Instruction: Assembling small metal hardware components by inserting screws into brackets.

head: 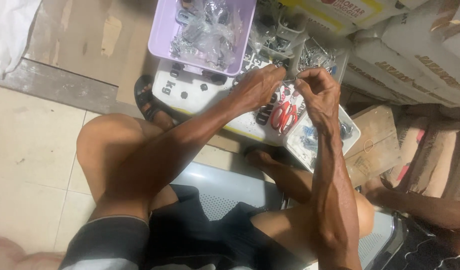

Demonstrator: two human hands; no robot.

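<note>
Head view: I am pinching something tiny between both hands.
Left hand (257, 87): fingertips clenching a small part, probably metal.
Right hand (317, 92): pinching at three o'clock; keeping steady above the red scissors (284, 116).

We've got a tiny metal part (291, 75) pinched between both hands' fingertips, right above the red scissors (284, 116).

Tiny item between hands (290, 82) indiscernible.

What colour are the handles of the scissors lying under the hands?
Red. The scissors show best in the head view, in a white tray.
</note>
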